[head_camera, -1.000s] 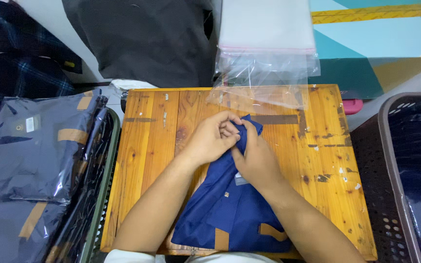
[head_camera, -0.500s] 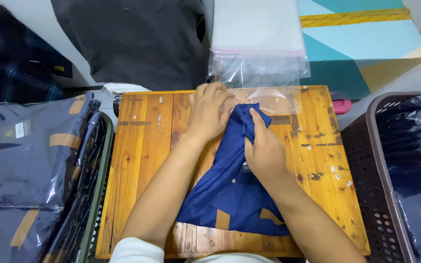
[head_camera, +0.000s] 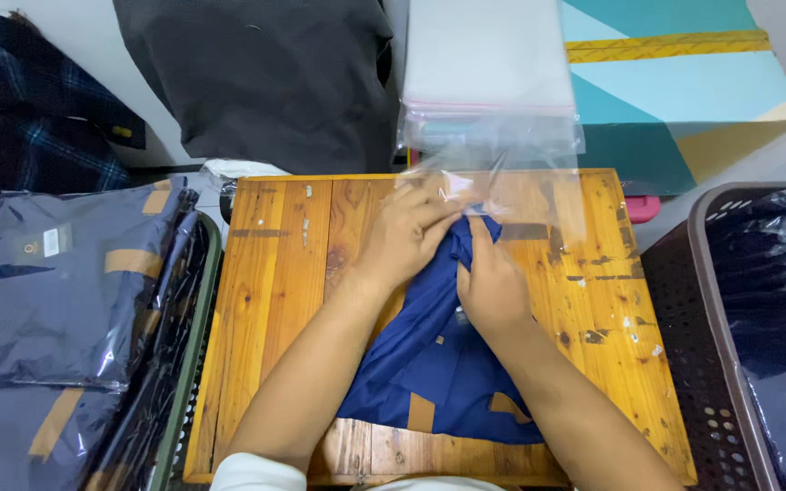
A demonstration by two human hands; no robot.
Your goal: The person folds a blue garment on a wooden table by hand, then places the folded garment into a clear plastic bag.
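Both hands have come a little back toward the middle of the wooden table (head_camera: 275, 300) since half a second ago, when the left one reached up to the far edge; the cloth has bunched up more under them.

On the table, the blue garment (head_camera: 429, 373) lies from the near edge up to the centre, with its top end gathered between the hands. A clear plastic bag (head_camera: 520, 195) lies at the far edge, its mouth touching the top of the garment. Behind the far edge there is a stack of flat clear bags (head_camera: 488, 55), a dark cloth (head_camera: 266, 73) and a teal box (head_camera: 684, 91). At the left edge stands a green crate with packed garments (head_camera: 56, 291) in plastic; at the right edge stands a dark perforated basket (head_camera: 684, 300) with more packed pieces.

Left hand (head_camera: 407, 232) is curled and pinches the bunched top of the garment at the bag's mouth. Right hand (head_camera: 493, 282) rests just beside it, fingers pressed together and closed on the same fold.
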